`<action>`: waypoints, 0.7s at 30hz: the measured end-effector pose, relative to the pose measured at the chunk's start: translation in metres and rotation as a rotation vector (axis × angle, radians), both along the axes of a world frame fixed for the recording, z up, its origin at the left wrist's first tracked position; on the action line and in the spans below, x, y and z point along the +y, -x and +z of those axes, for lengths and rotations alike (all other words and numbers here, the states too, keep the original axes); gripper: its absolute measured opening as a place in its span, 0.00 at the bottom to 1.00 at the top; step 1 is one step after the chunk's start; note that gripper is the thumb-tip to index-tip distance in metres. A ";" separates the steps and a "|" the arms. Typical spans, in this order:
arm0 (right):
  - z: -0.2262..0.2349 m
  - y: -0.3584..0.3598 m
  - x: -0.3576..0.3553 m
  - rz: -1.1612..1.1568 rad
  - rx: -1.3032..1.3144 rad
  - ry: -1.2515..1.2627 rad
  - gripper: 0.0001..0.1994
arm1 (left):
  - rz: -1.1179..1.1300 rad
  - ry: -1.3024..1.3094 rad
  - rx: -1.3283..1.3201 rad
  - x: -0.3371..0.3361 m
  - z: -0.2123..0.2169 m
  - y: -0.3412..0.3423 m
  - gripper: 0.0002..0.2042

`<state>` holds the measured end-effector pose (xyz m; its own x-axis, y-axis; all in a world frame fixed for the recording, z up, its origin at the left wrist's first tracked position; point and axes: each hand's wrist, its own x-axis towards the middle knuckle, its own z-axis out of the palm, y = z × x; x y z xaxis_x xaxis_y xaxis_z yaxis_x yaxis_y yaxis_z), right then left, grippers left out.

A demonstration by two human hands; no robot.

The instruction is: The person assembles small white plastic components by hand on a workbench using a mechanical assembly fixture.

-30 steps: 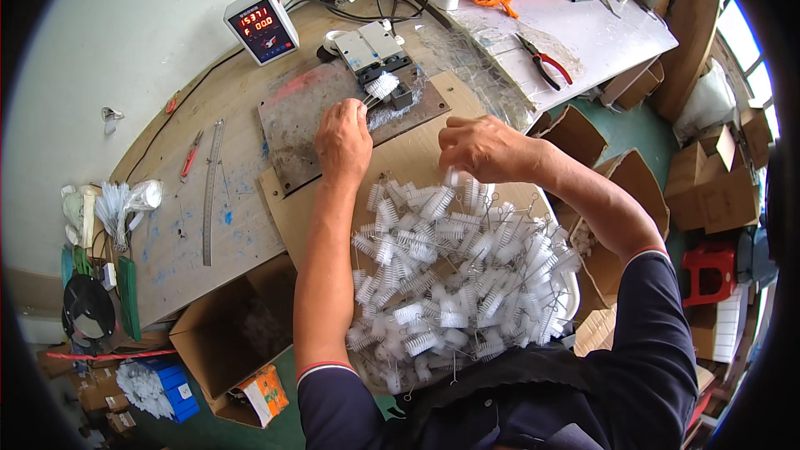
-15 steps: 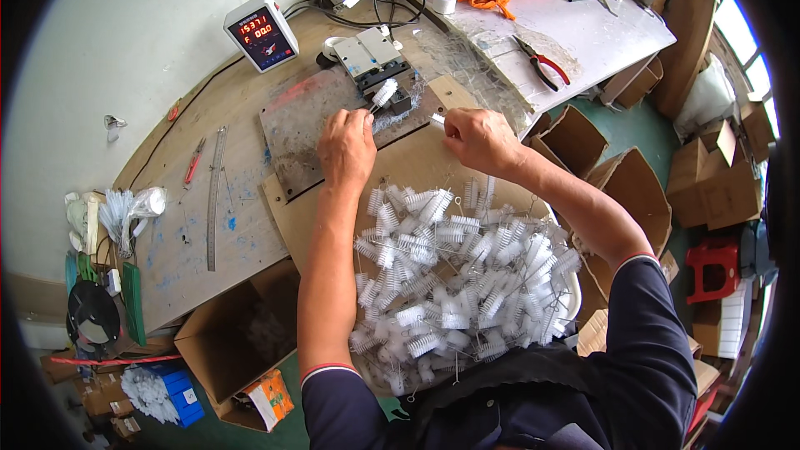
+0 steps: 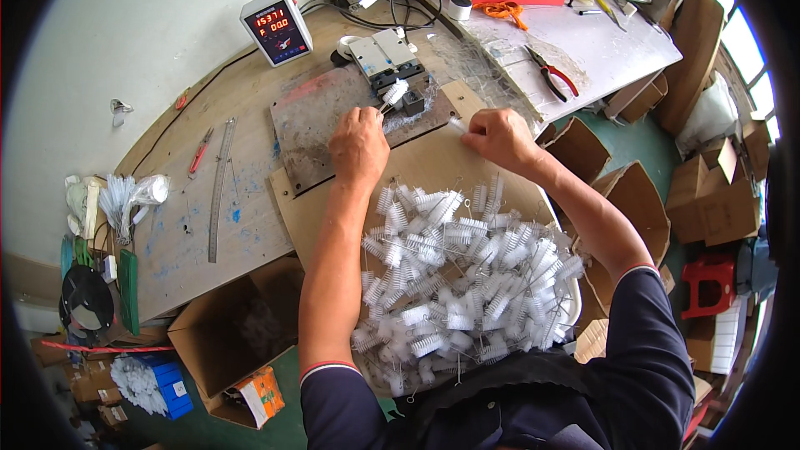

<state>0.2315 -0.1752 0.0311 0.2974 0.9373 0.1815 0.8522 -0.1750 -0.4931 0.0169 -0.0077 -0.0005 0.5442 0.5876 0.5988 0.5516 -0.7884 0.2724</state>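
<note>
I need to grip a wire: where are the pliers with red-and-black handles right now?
In the head view, the pliers lie at upper right on the white tabletop, beyond the right hand and below the orange cord.

The left hand (image 3: pixel 360 148) sits over the near edge of the plate (image 3: pixel 307 135), back up, thumb and fingers pinched together. Its forearm (image 3: pixel 333 258) runs almost straight up to it. The right hand (image 3: pixel 502 142) is just off the plate's near right corner, fingers curled in a pinch, its forearm (image 3: pixel 596 212) slanting inward. Both forearms are bare.
</note>
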 end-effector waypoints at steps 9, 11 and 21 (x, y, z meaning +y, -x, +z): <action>0.004 0.047 0.055 0.096 0.226 -0.006 0.09 | 0.138 0.062 -0.261 0.008 0.000 0.010 0.06; 0.001 0.051 0.069 0.010 0.199 -0.038 0.11 | 0.157 0.082 -0.259 0.008 0.000 0.010 0.06; -0.004 0.061 0.092 -0.109 0.123 -0.051 0.11 | 0.182 0.126 -0.237 0.008 0.002 0.010 0.06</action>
